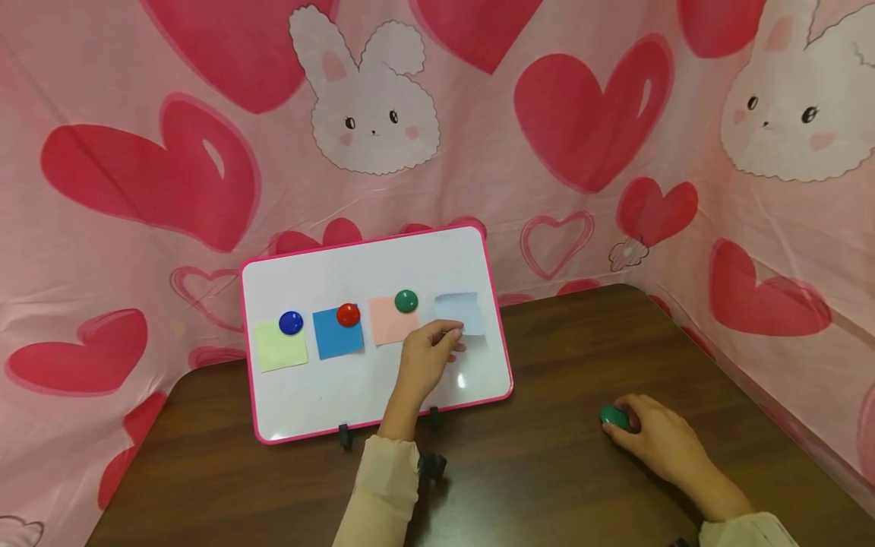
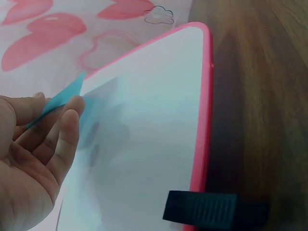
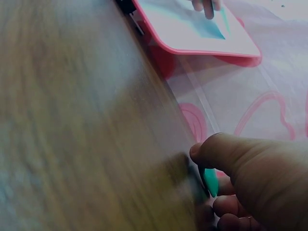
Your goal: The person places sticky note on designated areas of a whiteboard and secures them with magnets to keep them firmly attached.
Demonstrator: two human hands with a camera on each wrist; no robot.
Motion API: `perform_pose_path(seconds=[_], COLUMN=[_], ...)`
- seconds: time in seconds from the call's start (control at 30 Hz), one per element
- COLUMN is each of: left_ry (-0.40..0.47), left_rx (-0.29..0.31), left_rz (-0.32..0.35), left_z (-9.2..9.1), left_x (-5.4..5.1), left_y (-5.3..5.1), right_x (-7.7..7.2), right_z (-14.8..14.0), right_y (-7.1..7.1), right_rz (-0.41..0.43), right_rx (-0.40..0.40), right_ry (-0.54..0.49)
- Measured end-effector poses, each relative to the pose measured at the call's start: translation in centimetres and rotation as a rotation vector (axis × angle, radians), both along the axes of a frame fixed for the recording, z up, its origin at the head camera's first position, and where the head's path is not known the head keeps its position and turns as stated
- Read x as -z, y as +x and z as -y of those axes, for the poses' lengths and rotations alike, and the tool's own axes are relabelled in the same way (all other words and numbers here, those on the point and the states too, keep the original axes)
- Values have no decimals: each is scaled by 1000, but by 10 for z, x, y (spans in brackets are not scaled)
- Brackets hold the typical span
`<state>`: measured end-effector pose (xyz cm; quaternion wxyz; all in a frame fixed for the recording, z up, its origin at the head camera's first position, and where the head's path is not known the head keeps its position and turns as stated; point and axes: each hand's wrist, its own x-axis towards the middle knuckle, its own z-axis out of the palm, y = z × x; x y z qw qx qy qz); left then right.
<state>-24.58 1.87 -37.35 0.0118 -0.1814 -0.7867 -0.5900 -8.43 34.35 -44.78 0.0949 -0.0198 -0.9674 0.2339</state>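
Observation:
My left hand (image 1: 427, 355) pinches a light blue paper note (image 1: 461, 313) by its edge at the right part of a whiteboard (image 1: 383, 399) with a pink frame. In the left wrist view, the note (image 2: 67, 94) sits between thumb and fingers, tilted off the board's surface. Over the table at the right, my right hand (image 1: 659, 437) grips a round green magnet (image 1: 614, 417) between thumb and fingers. The right wrist view shows that magnet (image 3: 210, 181) edge-on, partly hidden by the hand.
On the board are a yellow-green note (image 1: 282, 351) with a blue magnet (image 1: 290, 322), a blue note (image 1: 335, 338) with a red magnet (image 1: 348, 314), and a pink note (image 1: 388, 327) with a green magnet (image 1: 406, 301). Black supports (image 1: 345, 436) hold its lower edge on the wooden table (image 1: 533, 471).

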Motion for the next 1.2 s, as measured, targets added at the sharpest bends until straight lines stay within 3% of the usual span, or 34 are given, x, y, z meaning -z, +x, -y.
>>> perform_pose_path(seconds=[0.23, 0.6, 0.9, 1.2], left_ry=[76, 161, 193, 231], left_rx=[-2, -36, -18, 37], left_rz=[80, 145, 159, 197], left_z=[2, 4, 4, 4], left_x=[3, 6, 5, 3], left_y=[-4, -11, -13, -14], right_x=[0, 0, 1, 1], right_z=[0, 0, -1, -1], right_y=[0, 0, 0, 0], right_rz=[2, -2, -8, -30], right_rx=[4, 3, 3, 2], right_ry=[-2, 4, 7, 7])
